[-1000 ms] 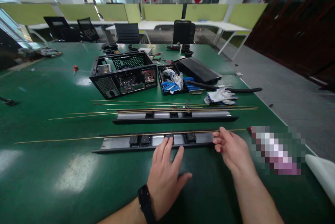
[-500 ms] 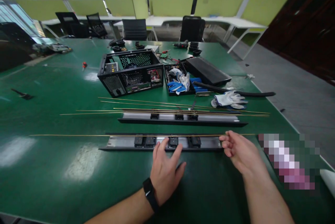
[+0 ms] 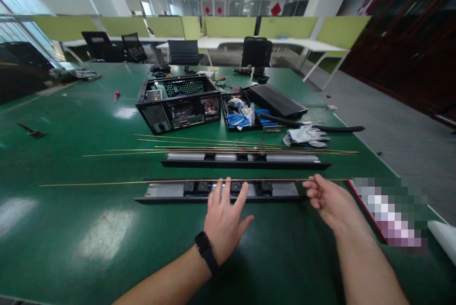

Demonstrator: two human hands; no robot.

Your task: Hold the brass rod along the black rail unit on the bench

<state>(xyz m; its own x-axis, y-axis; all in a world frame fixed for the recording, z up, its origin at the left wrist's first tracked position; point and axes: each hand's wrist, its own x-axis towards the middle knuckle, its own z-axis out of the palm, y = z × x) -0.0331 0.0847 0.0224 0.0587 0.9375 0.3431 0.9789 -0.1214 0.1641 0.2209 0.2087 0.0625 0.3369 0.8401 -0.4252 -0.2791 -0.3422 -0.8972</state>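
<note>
Across the near dark metal channel (image 3: 160,191) lies a thin brass-coloured rod (image 3: 96,183), reaching past both ends of the channel. Several black square blocks (image 3: 264,187) sit inside this channel. My left hand (image 3: 226,222), with a black watch on the wrist, is spread over the middle of the channel, its fingertips by the rod and partly covering the blocks. Thumb and curled fingers of my right hand (image 3: 326,200) pinch the rod just beyond the channel's right end. The exact contact at the fingertips is hard to see.
Behind lies a second channel (image 3: 245,165) with more thin rods (image 3: 117,156) across it. Farther back are an open black computer case (image 3: 185,108), a box with gloves (image 3: 242,115), a white glove (image 3: 308,135) and a black panel (image 3: 278,100). A pixelated object (image 3: 388,212) lies right.
The camera view has tilted up slightly. My left hand's fingers have stretched out farther toward the rod. My right hand stays at the rod near the channel's right end.
</note>
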